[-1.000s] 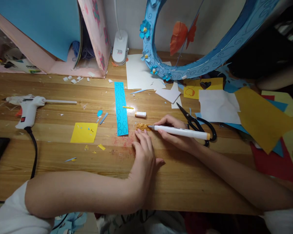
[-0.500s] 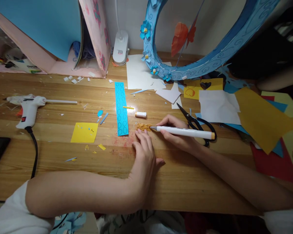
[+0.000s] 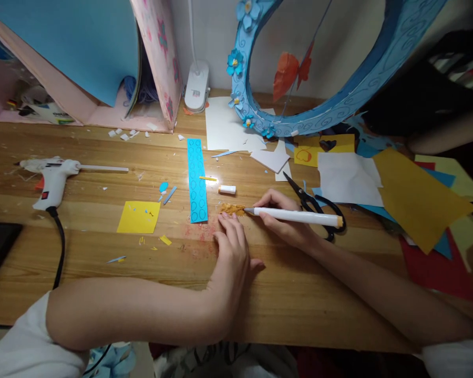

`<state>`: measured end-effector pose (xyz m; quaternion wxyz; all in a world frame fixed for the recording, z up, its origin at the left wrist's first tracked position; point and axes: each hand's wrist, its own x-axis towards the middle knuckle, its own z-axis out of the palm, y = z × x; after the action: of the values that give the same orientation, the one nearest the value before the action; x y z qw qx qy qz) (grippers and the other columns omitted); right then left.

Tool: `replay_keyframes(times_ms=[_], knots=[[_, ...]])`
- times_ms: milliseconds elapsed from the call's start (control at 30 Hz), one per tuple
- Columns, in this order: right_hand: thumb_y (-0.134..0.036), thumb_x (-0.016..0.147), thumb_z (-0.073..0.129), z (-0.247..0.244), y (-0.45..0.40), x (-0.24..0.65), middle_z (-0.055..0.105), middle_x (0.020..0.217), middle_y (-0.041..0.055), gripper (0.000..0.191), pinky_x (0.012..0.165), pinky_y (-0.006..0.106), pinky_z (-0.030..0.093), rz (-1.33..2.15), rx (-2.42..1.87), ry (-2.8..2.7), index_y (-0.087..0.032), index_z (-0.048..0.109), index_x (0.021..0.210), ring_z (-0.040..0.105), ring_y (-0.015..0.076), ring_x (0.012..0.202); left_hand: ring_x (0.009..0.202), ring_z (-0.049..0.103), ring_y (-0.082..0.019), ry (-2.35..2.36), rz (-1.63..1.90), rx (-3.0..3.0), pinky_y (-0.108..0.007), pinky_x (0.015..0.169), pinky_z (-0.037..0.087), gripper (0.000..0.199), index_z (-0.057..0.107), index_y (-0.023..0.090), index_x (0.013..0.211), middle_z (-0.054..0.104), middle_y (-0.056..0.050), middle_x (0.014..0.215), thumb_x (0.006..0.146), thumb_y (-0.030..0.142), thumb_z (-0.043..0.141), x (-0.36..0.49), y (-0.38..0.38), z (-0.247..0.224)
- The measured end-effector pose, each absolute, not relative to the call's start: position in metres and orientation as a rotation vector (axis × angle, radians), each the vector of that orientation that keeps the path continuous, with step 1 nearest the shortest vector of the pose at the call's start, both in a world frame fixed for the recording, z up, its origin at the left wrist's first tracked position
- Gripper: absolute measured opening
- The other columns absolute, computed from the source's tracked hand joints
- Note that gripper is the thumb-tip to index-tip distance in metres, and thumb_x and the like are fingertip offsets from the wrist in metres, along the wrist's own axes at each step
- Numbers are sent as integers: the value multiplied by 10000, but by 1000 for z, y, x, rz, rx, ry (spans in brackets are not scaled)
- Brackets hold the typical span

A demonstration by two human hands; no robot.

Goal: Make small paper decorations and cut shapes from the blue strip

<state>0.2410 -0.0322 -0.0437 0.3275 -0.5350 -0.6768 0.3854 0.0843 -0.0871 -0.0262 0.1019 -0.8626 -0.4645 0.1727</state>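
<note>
Pressing down with extended fingers, the left hand (image 3: 234,247) apparently anchors the brown strip (image 3: 232,208) while the right hand (image 3: 289,234), closed around the marker (image 3: 295,214), angles its tip there.

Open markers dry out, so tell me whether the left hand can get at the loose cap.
Probably yes: the cap lies uncovered just beyond the left hand, with only the brown piece in between and the marker off to the right.
</note>
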Motion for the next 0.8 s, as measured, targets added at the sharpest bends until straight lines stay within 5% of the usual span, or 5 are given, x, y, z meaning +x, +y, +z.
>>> replay_keyframes(times_ms=[233,433,667,800], knots=[[-342,822,557,-47,-32,243,566,742,12,128,562,270,393,1025,-1337,-1755,-217,536,804,513,169,651,1206,467,-378,-1396,437,-2615,-428,933,432,748,433,-54,1311,470,-308,1312,839,524,485,81,-82,-17],[-389,840,547,-46,-32,242,548,728,7,163,549,278,397,1051,-1306,-1617,-233,522,799,497,168,637,825,634,-260,-1384,567,-2914,-326,652,497,446,653,30,999,655,-175,883,911,397,416,69,-38,26],[-391,851,555,-48,-32,241,540,758,1,170,572,268,408,1057,-1326,-1515,-221,546,857,507,158,671,911,604,-206,-1606,153,-2918,-266,660,449,204,630,112,949,616,-108,984,887,178,447,53,22,31],[-375,855,556,-45,-32,239,602,873,28,197,635,282,447,1074,-1363,-1544,-230,579,987,564,183,772,896,592,-218,-1632,68,-2958,-290,686,439,146,641,135,886,612,-104,947,829,196,520,50,38,8]])
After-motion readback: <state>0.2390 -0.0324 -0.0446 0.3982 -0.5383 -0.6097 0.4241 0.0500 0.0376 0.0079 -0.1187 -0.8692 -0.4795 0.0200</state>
